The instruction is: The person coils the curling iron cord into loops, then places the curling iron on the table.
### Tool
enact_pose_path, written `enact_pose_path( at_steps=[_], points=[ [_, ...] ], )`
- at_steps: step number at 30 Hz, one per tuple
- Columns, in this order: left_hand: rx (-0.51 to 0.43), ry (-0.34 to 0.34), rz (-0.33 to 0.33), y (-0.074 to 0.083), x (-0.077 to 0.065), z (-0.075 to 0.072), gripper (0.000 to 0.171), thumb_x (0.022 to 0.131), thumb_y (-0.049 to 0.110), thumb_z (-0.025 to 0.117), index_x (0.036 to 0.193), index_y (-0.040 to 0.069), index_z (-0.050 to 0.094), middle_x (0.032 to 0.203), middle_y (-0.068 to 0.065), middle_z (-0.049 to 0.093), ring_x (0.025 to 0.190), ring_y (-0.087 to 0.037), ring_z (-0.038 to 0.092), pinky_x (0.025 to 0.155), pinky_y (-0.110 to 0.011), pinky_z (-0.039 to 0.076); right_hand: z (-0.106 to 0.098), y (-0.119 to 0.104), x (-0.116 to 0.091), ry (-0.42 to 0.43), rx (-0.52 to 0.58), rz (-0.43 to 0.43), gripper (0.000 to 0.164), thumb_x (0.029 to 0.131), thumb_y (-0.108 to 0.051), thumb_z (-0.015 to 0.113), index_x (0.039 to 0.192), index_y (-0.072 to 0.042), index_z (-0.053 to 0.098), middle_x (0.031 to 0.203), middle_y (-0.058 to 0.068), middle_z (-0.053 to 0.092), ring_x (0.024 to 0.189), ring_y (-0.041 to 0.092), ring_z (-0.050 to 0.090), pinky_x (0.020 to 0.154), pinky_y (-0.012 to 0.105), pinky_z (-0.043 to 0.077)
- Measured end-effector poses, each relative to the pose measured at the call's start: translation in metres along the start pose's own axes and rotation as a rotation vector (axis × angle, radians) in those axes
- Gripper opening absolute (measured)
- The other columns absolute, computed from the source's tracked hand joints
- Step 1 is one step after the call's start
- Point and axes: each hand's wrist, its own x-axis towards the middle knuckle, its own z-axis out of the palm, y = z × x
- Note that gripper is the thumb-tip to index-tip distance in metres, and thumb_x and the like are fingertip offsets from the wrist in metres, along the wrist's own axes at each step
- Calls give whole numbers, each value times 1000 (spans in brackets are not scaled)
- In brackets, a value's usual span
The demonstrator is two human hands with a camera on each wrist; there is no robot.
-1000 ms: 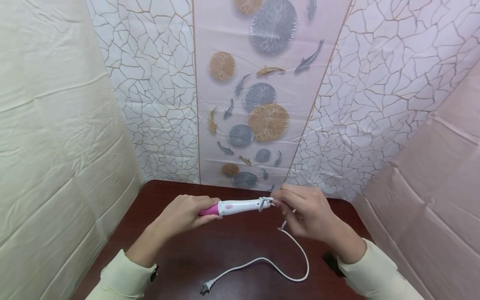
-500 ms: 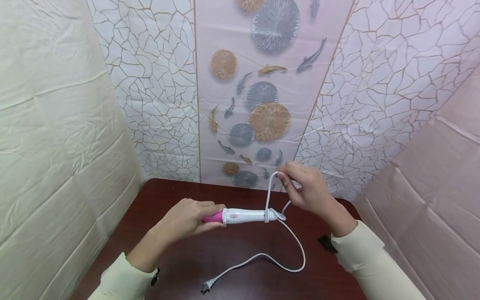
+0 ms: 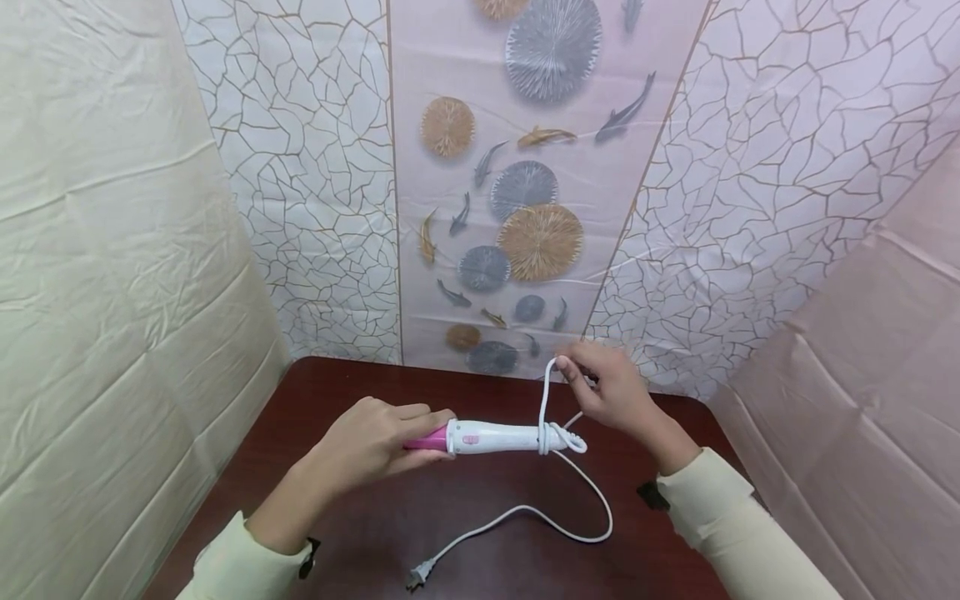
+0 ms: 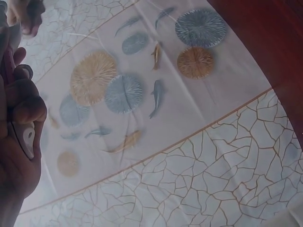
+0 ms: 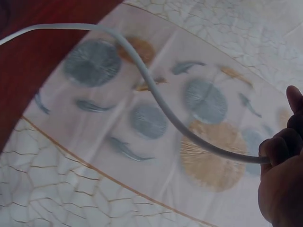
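My left hand [image 3: 375, 442] grips the pink part of a pink-and-white hair styling iron [image 3: 495, 437], held nearly level over the table. Its white handle points right, and my palm and fingers hide most of the pink end. White power cord [image 5: 156, 92] is wrapped round the handle's right end. From that wrap a length rises to my right hand [image 3: 611, 387], which pinches it between thumb and fingertips. The cord's free part curves down to a two-prong plug [image 3: 422, 572] on the table. In the left wrist view, a white tip [image 4: 27, 137] shows below my curled fingers.
The dark red table [image 3: 360, 508] ends at the back against a patterned curtain [image 3: 487, 250] with fish and round motifs. Plain cream cloth walls [image 3: 112, 292] close in the left and right sides.
My right hand has risen from the handle's end, drawing a loop of cord upward, then dipped slightly. The iron has shifted a little right and nearer. My left hand keeps its grip.
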Motion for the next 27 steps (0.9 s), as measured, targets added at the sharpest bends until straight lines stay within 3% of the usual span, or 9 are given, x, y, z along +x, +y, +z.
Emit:
enact_pose_path(
  at_steps=[4, 9, 13, 16, 20, 23, 27],
  points=[
    [10, 23, 8, 0, 2, -2, 47, 89, 42, 92, 130, 24, 78, 83, 13, 64, 59, 1, 32, 53, -17, 33, 8, 2, -12, -1, 52, 45, 17, 98, 3, 70, 99, -13, 75, 73, -7, 55, 63, 1, 42, 60, 19, 37],
    [12, 40, 13, -1, 4, -3, 51, 86, 39, 94, 131, 23, 78, 85, 13, 66, 60, 0, 34, 53, -19, 38, 19, -1, -26, -53, 145, 114, 20, 101, 5, 68, 96, -14, 71, 73, -7, 53, 64, -3, 40, 58, 17, 37],
    [7, 55, 19, -2, 6, -2, 48, 89, 39, 92, 131, 21, 78, 86, 12, 69, 59, 0, 40, 54, -20, 43, 29, -6, -40, -92, 199, 172, 23, 102, 5, 66, 98, -17, 72, 74, -8, 55, 65, -4, 42, 59, 18, 39],
    [4, 67, 18, -3, 7, -1, 44, 93, 41, 88, 130, 20, 79, 86, 11, 71, 58, -1, 42, 54, -19, 43, 36, -9, -50, -123, 216, 201, 28, 96, 8, 65, 101, -18, 74, 78, -10, 64, 69, -2, 50, 63, 19, 44],
    [6, 71, 4, -5, 7, -1, 39, 105, 50, 73, 129, 19, 79, 86, 10, 72, 58, -1, 43, 54, -20, 43, 42, -15, -60, -144, 190, 192, 30, 87, 7, 66, 99, -19, 72, 82, -10, 68, 73, -2, 52, 68, 21, 48],
    [2, 73, -5, -5, 8, 0, 46, 110, 57, 60, 130, 20, 79, 86, 10, 72, 59, -1, 43, 54, -20, 43, 46, -21, -67, -142, 194, 185, 26, 90, 8, 65, 96, -16, 73, 78, -8, 65, 69, -5, 47, 63, 18, 44],
    [-6, 81, -15, -6, 9, 2, 44, 109, 55, 64, 130, 20, 79, 85, 10, 71, 59, -1, 44, 54, -20, 44, 50, -30, -74, -140, 182, 123, 22, 94, 7, 68, 97, -14, 75, 76, -9, 63, 69, -8, 45, 63, 14, 42]
  ],
)
